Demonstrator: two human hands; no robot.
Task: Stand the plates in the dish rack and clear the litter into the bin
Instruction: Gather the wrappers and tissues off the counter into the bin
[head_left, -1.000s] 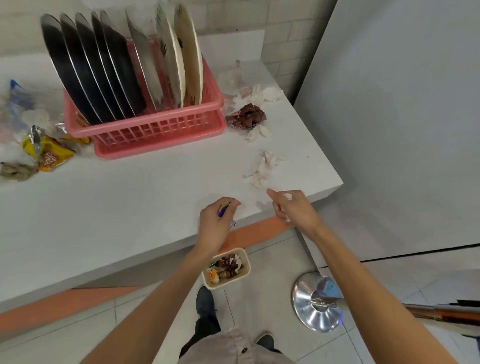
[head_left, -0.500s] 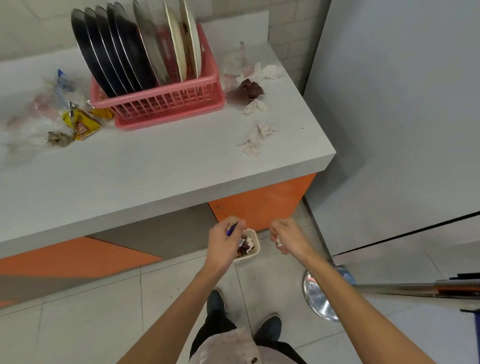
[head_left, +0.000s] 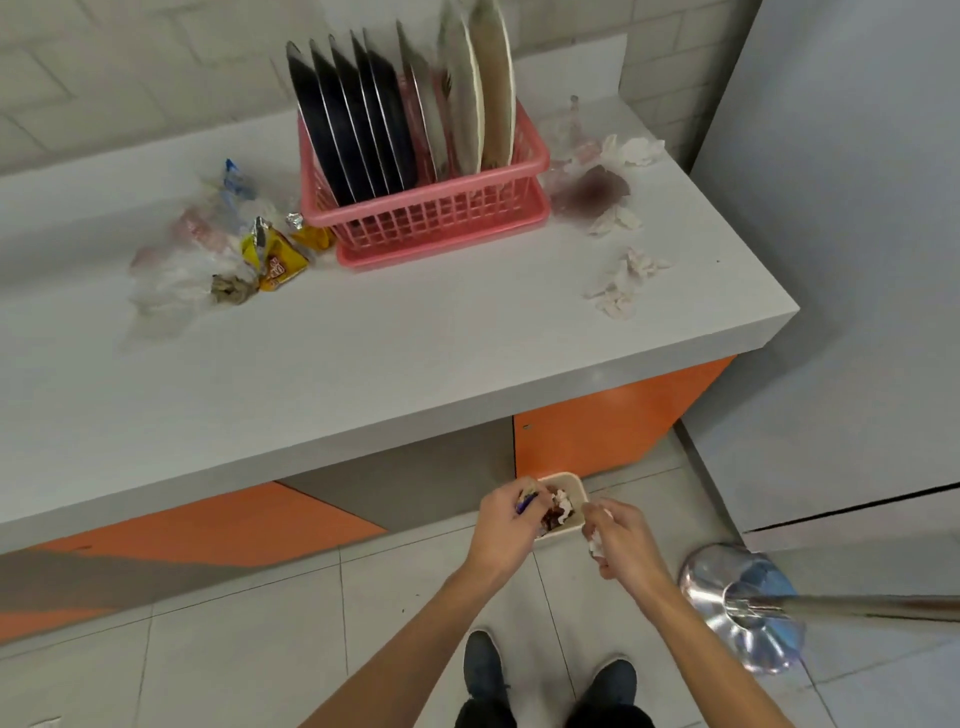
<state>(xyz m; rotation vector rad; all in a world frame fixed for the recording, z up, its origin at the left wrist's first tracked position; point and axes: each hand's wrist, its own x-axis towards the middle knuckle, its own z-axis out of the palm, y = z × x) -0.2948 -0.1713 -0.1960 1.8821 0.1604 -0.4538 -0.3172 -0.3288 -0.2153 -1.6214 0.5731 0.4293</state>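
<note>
Several wrappers (head_left: 270, 254) litter the grey counter (head_left: 363, 364) against block wall (head_left: 130, 78).

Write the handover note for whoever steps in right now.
Left hand: grips a blue scrap at the rim of the bin.
Right hand: grips a white tissue beside the bin.
Plates: stand in the pink dish rack; done.
Left to do: drop both pieces in, then clear the wrappers left of the rack and the tissues and dark wrapper right of it.
</note>
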